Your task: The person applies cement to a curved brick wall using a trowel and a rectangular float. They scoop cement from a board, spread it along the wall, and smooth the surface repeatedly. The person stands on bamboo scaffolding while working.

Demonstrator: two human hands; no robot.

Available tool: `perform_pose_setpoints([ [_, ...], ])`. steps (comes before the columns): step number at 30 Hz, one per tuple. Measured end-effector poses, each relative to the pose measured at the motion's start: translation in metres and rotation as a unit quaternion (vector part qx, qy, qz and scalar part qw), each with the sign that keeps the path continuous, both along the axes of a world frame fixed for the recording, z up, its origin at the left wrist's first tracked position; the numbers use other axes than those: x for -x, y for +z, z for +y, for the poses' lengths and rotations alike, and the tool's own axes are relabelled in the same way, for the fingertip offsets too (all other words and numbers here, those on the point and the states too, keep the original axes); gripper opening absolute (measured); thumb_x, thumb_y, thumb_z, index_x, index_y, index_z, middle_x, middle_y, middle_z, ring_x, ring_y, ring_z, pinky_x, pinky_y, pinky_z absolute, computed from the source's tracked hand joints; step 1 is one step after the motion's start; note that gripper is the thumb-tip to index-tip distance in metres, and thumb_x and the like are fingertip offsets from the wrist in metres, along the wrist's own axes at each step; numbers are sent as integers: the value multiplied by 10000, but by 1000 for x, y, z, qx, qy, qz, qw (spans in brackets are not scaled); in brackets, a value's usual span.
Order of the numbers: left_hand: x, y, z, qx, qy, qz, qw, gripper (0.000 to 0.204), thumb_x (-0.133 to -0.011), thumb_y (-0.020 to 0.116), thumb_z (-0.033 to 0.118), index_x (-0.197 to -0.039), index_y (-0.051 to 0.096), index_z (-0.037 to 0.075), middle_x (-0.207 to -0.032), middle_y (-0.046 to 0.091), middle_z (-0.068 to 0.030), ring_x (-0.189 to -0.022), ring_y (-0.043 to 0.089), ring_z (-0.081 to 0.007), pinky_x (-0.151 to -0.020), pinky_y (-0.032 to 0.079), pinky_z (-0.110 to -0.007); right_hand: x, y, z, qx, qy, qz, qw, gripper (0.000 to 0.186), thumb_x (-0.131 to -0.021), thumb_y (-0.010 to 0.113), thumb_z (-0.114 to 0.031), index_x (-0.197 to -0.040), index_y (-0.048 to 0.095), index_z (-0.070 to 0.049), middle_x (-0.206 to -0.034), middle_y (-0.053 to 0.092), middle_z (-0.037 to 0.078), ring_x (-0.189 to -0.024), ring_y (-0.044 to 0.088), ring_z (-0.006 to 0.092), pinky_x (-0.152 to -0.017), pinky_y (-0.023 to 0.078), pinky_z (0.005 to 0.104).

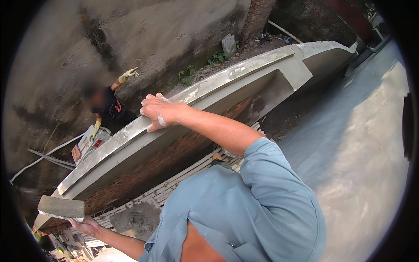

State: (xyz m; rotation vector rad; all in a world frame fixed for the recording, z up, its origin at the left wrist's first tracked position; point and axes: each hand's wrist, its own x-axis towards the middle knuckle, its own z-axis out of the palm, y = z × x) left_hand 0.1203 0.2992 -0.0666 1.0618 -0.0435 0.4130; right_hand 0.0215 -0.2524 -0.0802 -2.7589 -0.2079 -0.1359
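My left hand [84, 225], at the lower left, holds a flat grey rectangular block or board [61, 205] with whitish smears on its edge; its exact kind I cannot tell. My right hand [159, 111], streaked with white material, grips the top edge of a long, curved pale concrete ledge [238, 70], fingers bent over it. Under the ledge is a recessed face of red brick [152, 159]. Below, beside my body, a patch of wet grey mortar [137, 222] lies on a board among pale slats or tubes.
A co-worker [114, 109] in a dark top and pale gloves stands beyond the ledge, one arm raised, by a pale machine [94, 144] and cables. A stained wall [144, 30] runs behind. Smooth pale paving [358, 153] extends along the right; weeds [187, 74] grow past the ledge.
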Motion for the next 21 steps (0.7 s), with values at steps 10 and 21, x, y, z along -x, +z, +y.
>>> perform_pose_setpoints([
  [10,19,-2,44,26,48,11,998,791,-946,676,359,-1595,389,11,-1605,438,-134,-1474,398,-268,-1248,276,-443,-30,-6,28,11,20,35,999,458,-691,853,-287,-1044,760,-11,-1164,640,169,-1220,538,354,-1010,437,520],
  [21,14,24,-2,-21,53,-20,998,825,-964,658,449,-1615,375,28,-1634,418,-125,-1493,383,-280,-1260,257,-449,-19,43,43,-42,65,-46,996,483,-637,890,-262,-985,743,39,-1143,663,220,-1175,584,379,-979,513,502],
])
